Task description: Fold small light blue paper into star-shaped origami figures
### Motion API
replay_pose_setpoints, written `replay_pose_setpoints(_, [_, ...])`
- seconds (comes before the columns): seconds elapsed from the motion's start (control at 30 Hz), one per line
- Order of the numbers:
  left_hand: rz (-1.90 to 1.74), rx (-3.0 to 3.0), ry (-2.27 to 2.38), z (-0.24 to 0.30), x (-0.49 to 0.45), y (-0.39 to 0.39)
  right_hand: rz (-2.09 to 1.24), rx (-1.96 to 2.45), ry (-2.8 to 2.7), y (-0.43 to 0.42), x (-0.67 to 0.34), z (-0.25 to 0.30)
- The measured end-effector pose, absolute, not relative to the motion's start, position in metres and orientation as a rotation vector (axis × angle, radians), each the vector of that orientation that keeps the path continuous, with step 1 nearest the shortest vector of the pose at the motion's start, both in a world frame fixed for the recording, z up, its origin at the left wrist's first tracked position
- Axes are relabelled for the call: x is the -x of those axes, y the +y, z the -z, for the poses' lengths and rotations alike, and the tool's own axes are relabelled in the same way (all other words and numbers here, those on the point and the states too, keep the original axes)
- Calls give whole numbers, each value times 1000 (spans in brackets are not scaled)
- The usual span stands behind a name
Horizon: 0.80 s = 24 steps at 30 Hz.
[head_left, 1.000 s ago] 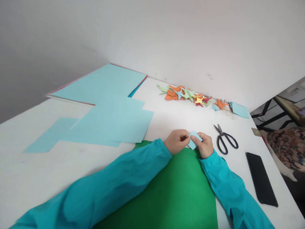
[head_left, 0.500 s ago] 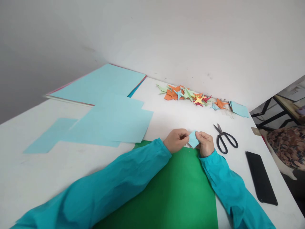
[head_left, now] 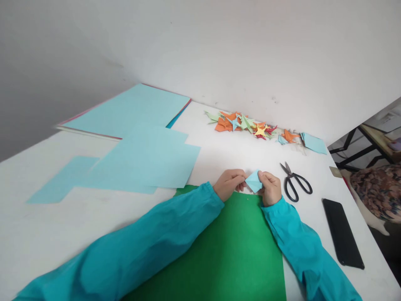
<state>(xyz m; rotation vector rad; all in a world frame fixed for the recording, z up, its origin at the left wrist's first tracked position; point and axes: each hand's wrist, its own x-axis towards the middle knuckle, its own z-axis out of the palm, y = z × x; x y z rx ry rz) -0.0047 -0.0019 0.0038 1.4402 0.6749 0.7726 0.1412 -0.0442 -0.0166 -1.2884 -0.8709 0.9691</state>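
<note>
**A:** What have the hands got hold of?

**B:** The left hand point(head_left: 229, 184) and the right hand point(head_left: 270, 188) are both pinched closed, thumb against fingers, on one small folded light-blue paper point(head_left: 253, 182). They hold it between them, just over the far edge of the green sheet point(head_left: 232, 251) on the table point(head_left: 46, 234).

**A:** What lies close by?

**B:** Black scissors point(head_left: 296, 186) lie just right of the right hand, near it but apart, with the blades pointing towards the wall point(head_left: 250, 50). Further right and nearer the person, a black phone point(head_left: 343, 238) lies flat by the table's right edge. To the left, loose light-blue sheets point(head_left: 147, 161) overlap one another and reach the green sheet's far left corner. Behind them is a stack of coloured paper point(head_left: 128, 110) with a light-blue sheet on top.

**A:** And towards the wall?

**B:** A row of folded paper shapes point(head_left: 250, 125) in orange, green, yellow and blue lies along its foot. A few light-blue squares point(head_left: 313, 143) sit at the row's right end.

**A:** Where is there room?

**B:** Bare table runs from the hands up to that row. There is a wide bare stretch at the near left, beside the left sleeve. On the right it is tight, with scissors, phone and then the edge
</note>
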Motion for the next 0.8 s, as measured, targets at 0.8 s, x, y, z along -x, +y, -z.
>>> replay_pose_setpoints(0.8, [-764, -1669, 685, 0, 3, -4, -1000, 1379, -953, -50, -131, -2])
